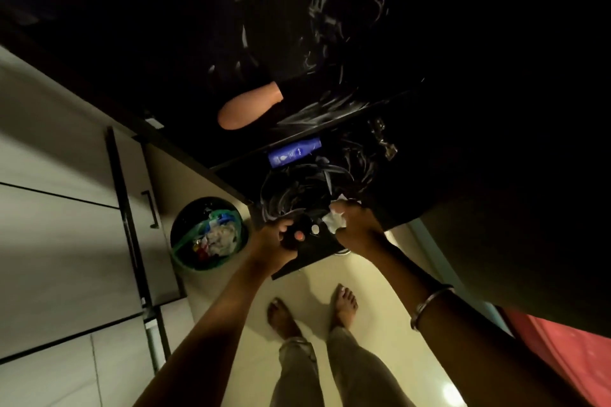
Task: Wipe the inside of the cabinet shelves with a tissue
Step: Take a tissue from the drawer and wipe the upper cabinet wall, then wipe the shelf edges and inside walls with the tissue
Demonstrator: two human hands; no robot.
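A dark cabinet (330, 43) fills the upper view, its open shelf (330, 251) crowded with black cables (297, 195); a lined bin (209, 235) of rubbish stands on the floor left; the left hand (274, 241) grips a dark object; the right hand (355, 228) clutches the crumpled white tissue (334, 220) at the shelf's front; a blue bottle (294, 153) lies behind.

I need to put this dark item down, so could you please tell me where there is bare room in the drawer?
Little room inside: tangled black cords fill the drawer's middle, the blue lotion bottle lies along its far edge, and both hands, left hand and right hand gripping the crumpled white tissue, crowd the near edge. The dark countertop left of the peach bottle looks bare.
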